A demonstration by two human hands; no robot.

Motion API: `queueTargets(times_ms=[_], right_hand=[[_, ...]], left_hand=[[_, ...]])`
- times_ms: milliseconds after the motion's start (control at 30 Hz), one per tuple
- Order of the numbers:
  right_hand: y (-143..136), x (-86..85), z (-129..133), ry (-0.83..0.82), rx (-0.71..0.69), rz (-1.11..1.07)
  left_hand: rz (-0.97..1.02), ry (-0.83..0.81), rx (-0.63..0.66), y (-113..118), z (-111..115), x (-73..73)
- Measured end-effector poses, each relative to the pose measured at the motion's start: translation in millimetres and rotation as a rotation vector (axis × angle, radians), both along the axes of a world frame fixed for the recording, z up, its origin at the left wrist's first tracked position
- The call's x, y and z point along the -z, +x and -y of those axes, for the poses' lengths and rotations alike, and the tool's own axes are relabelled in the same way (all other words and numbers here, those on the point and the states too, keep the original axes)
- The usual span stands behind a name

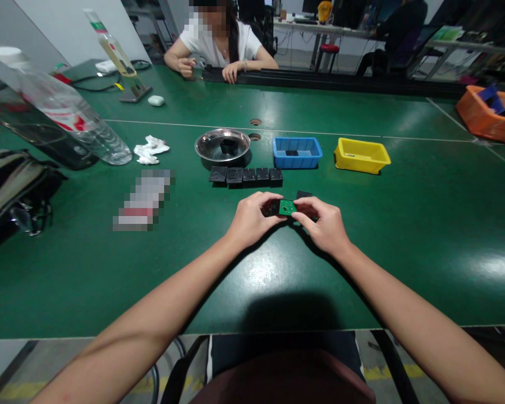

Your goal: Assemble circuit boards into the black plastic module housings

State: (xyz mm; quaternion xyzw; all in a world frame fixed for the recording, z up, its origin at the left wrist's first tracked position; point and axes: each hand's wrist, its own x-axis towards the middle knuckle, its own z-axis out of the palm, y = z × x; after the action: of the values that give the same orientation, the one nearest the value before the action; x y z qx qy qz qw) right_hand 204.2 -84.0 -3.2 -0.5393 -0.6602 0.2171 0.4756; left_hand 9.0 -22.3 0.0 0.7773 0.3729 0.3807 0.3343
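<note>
Between my two hands, above the green table [151, 292], is a small green circuit board [287, 207] with a black housing [274, 207] at its left. My left hand [255, 219] pinches the black housing between thumb and fingers. On the other side, the thumb and fingers of my right hand [324, 223] close on the right edge of the board. Whether the board sits inside the housing or against it, I cannot tell. Just behind my right fingers lies another black part [304, 194], partly hidden. Several square black housings [249, 177] stand in a row beyond my hands.
Behind the row are a steel bowl [204, 147] holding a black part, a blue bin [297, 161] and a yellow bin [362, 163]. Bottles [73, 109], crumpled tissue [150, 149] and a bag [12, 196] occupy the left. An orange basket [488, 126] stands far right. A person [223, 47] sits opposite.
</note>
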Motion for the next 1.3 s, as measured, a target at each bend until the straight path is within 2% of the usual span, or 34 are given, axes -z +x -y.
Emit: queueTargets(times_ms=[233,600,967,1300], right_hand=[[-0.8,-0.9,0.1,0.022,0.012,0.029],[-0.8,-2.4,0.6,0.071,0.032,0.064],[-0.9,-2.3,0.9,0.1,0.015,0.113],[-2.4,1.9,-0.3,0.103,0.022,0.07]], left_hand=[[0.016,-0.063,0.005,0.2,-1.8,-0.4],[0.083,-0.255,-0.004,1.2,-0.7,-5.1],[0.076,-0.303,0.03,0.5,-1.8,-4.5],[0.093,-0.323,0.048,0.8,-1.4,-2.8]])
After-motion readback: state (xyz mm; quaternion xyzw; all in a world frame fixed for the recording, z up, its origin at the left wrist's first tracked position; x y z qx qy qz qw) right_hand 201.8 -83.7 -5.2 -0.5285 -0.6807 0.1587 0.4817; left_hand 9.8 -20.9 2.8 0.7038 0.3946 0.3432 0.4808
